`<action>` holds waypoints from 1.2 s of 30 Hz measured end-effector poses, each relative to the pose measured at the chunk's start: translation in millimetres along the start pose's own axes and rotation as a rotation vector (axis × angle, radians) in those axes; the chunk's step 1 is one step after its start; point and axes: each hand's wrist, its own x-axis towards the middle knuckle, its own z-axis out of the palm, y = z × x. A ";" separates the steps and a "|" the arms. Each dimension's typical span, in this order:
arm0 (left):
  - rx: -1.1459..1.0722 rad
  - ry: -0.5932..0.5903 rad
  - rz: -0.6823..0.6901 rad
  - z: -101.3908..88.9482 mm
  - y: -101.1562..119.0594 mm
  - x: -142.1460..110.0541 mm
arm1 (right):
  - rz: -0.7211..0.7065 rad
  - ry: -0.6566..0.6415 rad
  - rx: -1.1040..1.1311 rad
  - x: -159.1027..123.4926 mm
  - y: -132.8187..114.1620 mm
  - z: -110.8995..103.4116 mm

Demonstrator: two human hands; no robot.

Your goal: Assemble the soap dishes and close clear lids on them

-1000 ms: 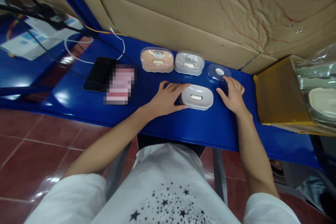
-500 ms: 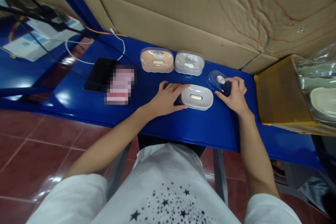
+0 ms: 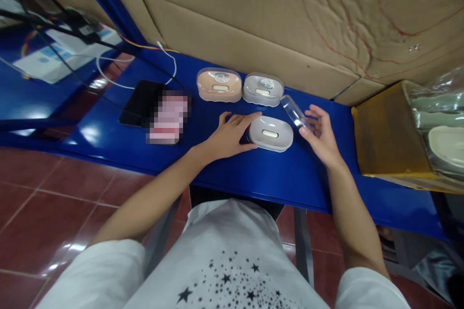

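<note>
Work surface: blue table [image 3: 290, 181]. Items, left to right:

A black object [image 3: 139, 104] and a device with a pixelated screen [image 3: 169, 117] lie at the left, apart from the work.

Peach dish [image 3: 219, 94]: clear cover fitted. This unit is judged complete.

Left hand [image 3: 228, 136]: grasping the left end of the uncovered dish, thumb at the near side and fingers at the far rim.

Grey dish [image 3: 263, 98]: clear cover fitted, standing just beside the peach dish. Also judged complete.

Uncovered dish [image 3: 281, 136]: pale, upright, in front of the grey dish. No cover is on it; this unit is judged incomplete.

Loose clear cover [image 3: 291, 109]: off the uncovered dish, tilted steeply, just beside the grey dish. Contact between the 2 cannot be confirmed.

Right hand [image 3: 321, 136]: grasping the near end of the loose clear cover, thumb at the edge. Its other fingers are partly hidden.

Cardboard box [image 3: 382, 130]: at the right, holding further dishes [image 3: 449, 141], count unclear.

Status: 2 dishes covered; 1 without its cover.
</note>
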 end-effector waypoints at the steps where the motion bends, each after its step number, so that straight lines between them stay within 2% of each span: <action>1: -0.003 -0.001 -0.015 -0.1 -0.6 0.3 | -0.048 -0.019 0.010 -3.1 -8.1 4.8; 6: -0.024 0.007 -0.035 -0.5 -2.5 1.0 | -0.246 -0.046 -0.128 -13.3 -34.5 23.1; 14: -0.056 0.021 -0.038 -2.8 1.0 1.3 | -0.392 -0.060 -0.243 -13.1 -34.3 33.1; 22: -0.045 0.005 -0.032 -2.6 1.8 1.0 | -0.306 -0.149 -0.299 -15.8 -40.7 34.5; 31: -0.066 -0.013 -0.040 -3.7 1.9 0.6 | -0.283 -0.203 -0.285 -16.7 -42.4 35.3; 36: -0.062 -0.012 -0.044 -4.0 1.4 0.5 | -0.304 -0.224 -0.281 -16.3 -42.8 27.2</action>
